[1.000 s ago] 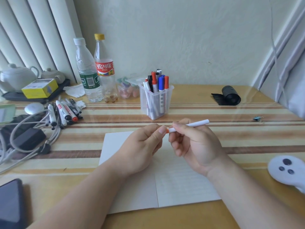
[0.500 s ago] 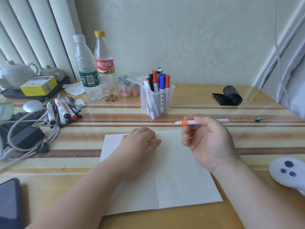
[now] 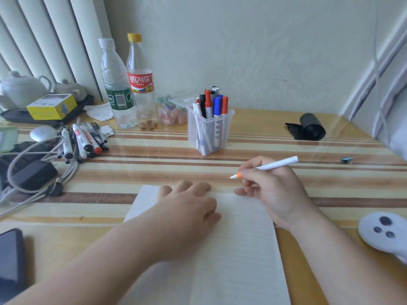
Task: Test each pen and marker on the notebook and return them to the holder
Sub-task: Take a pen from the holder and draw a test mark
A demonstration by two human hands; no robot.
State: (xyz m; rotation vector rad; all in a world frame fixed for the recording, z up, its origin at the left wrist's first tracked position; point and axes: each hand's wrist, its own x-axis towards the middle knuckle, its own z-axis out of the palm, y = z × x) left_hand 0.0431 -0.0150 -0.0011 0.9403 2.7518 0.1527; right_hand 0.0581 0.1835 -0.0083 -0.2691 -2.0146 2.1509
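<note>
An open lined notebook [image 3: 237, 238] lies at the table's near edge. My left hand [image 3: 187, 208] rests knuckles-up on its left page, fingers curled under; the pen cap is out of sight inside them. My right hand [image 3: 271, 190] grips a white pen [image 3: 275, 165] with an orange collar. Its bare tip points left and hangs just above the notebook's top edge. A clear plastic holder [image 3: 209, 133] stands behind, filled with several red, blue, black and white pens. Several loose markers [image 3: 86, 139] lie in a heap at the left.
Two plastic bottles [image 3: 116, 89] stand at the back left, near a teapot tray and a yellow box. Cables and a charger [image 3: 33, 172] sprawl at the left, with a phone [image 3: 11, 256] at the near left. A white controller [image 3: 383, 232] and black roll [image 3: 310, 126] lie at the right.
My hands pulled apart at the pen's end, baring its tip. My left hand dropped onto the notebook. My right hand turned the pen into a writing grip and lowered its tip.
</note>
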